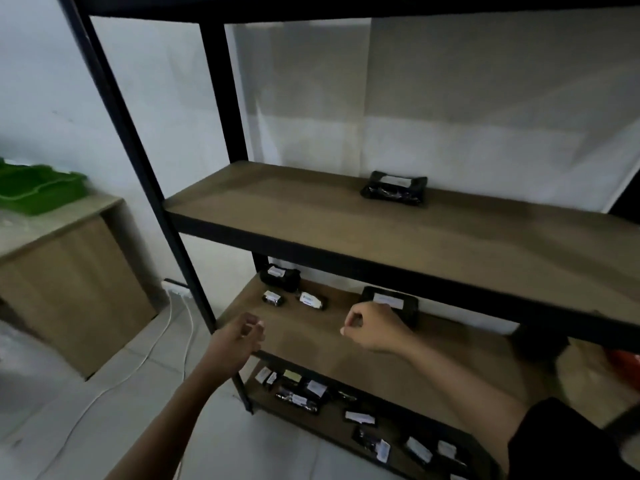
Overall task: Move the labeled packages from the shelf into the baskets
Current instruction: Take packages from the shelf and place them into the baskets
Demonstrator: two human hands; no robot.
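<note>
A black metal shelf unit with brown boards (346,216) fills the view. One black package with a white label (393,189) lies on the upper board. On the middle board lie a black package at the back left (280,277), two small labeled ones (273,299) (312,301) and a flat black package (391,303). Several small labeled packages (301,389) are spread over the bottom board. My left hand (239,339) hovers at the middle board's front edge, fingers loosely curled, holding nothing. My right hand (372,327) hangs just in front of the flat package, fingers curled, empty.
Green baskets (38,188) stand on a low wooden cabinet (65,282) at the far left. White cables (162,344) run over the tiled floor beside the shelf's front post (138,161). A white sheet hangs behind the shelves.
</note>
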